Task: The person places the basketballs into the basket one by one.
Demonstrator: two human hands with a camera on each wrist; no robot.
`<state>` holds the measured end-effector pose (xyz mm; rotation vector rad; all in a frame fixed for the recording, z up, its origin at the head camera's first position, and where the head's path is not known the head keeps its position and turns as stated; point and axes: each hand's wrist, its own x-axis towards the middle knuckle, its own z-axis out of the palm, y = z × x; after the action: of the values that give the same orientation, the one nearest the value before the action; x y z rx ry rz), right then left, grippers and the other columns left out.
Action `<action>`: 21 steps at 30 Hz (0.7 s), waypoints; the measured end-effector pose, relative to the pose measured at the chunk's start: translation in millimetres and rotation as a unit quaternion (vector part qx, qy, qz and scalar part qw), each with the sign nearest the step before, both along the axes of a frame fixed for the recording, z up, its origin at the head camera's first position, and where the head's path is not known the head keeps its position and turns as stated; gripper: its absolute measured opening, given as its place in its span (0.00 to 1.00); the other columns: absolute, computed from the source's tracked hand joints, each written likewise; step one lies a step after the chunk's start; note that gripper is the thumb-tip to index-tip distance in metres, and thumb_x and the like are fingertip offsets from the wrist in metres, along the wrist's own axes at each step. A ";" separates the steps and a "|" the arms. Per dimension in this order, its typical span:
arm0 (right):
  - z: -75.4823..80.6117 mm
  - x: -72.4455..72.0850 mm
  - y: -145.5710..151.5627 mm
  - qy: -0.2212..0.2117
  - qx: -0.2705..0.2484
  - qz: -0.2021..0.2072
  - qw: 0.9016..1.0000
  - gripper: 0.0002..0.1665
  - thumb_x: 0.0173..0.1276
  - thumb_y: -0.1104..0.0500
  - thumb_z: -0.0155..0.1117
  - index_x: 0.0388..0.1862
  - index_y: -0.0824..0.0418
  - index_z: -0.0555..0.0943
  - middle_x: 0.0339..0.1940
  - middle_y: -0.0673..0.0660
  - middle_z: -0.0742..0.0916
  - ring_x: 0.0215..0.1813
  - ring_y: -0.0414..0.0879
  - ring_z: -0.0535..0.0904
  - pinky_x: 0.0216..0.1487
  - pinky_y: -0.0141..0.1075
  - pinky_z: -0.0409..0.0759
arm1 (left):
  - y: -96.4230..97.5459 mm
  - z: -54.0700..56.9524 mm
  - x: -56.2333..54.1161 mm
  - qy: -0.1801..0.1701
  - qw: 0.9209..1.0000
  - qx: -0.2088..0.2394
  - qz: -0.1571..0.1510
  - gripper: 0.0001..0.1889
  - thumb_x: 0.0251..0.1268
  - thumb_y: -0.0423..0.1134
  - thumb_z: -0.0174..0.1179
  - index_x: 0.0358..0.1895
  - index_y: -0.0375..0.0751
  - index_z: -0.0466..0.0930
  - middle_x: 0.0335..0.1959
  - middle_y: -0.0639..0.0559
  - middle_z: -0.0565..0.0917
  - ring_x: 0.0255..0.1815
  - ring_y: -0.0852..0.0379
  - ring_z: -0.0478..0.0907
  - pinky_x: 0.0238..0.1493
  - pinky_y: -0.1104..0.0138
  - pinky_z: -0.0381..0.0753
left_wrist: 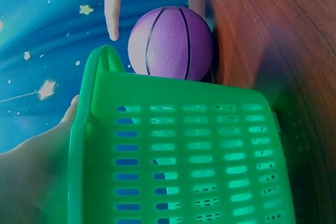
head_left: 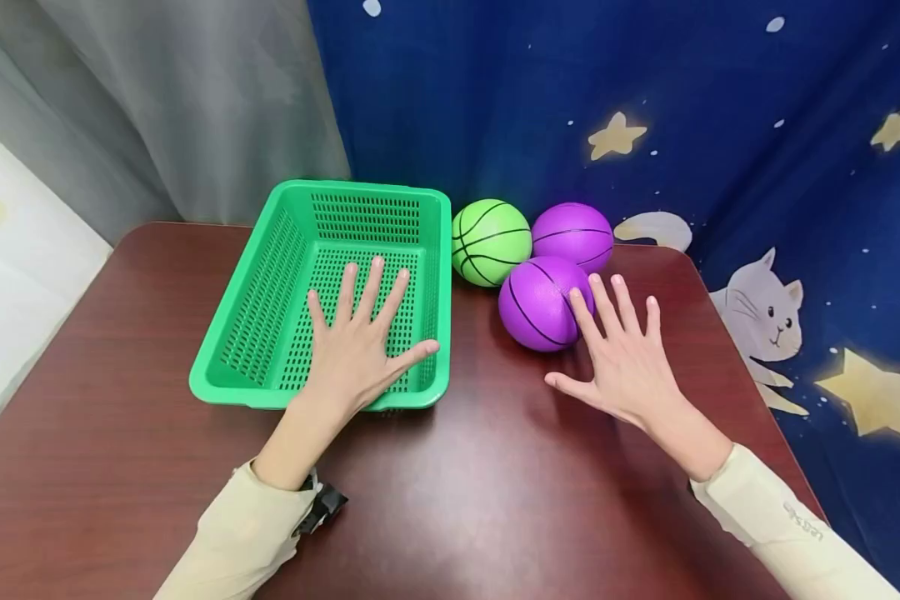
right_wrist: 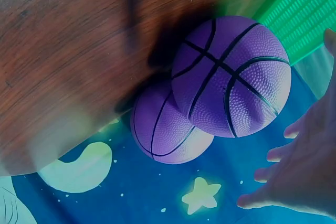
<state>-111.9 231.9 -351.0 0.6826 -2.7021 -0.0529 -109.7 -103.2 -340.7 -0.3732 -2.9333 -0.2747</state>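
A green plastic basket (head_left: 204, 367) with slotted walls stands on the table, nothing lying in it. Over its opening my left hand (head_left: 352, 350) is spread, fingers straight and holding nothing. My right hand (head_left: 626, 367), also spread with straight fingers, hovers at the near right side of a purple ball (head_left: 543, 304) with black basketball lines. In the right wrist view that hand (right_wrist: 299, 177) appears apart from the purple ball (right_wrist: 231, 77). Behind the near ball are a second purple ball (head_left: 573, 233) and a light green ball (head_left: 491, 242), close together beside the basket's right wall.
The dark red wooden table (head_left: 495, 500) has rounded corners. A blue curtain (head_left: 480, 100) with stars and a cat hangs along its back and right, and a grey curtain (head_left: 217, 108) at the back left. A black strap (head_left: 322, 507) sits at the left cuff.
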 end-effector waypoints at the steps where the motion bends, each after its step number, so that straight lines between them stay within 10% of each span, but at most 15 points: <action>1: -0.2 0.3 -0.2 0.000 -0.001 0.000 1.000 0.62 0.48 0.22 0.49 0.73 0.60 0.55 0.74 0.63 0.54 0.73 0.60 0.41 0.64 0.63 0.36 | -0.3 -0.1 0.5 -0.001 1.000 0.002 -0.001 0.48 0.52 0.80 0.33 0.73 0.65 0.31 0.74 0.57 0.29 0.71 0.52 0.19 0.60 0.37 0.26; 21: 3.1 -2.5 4.9 -0.019 -0.033 -0.034 0.999 0.63 0.48 0.24 0.56 0.73 0.61 0.54 0.74 0.62 0.54 0.74 0.58 0.40 0.63 0.63 0.42 | -14.4 1.0 9.5 -0.007 1.000 0.014 -0.009 0.50 0.51 0.80 0.36 0.74 0.61 0.35 0.74 0.55 0.31 0.71 0.51 0.20 0.60 0.36 0.27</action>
<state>-114.3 236.8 -347.8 0.5765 -2.7495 0.0334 -100.2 -117.6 -339.7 -0.3940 -2.9383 -0.3225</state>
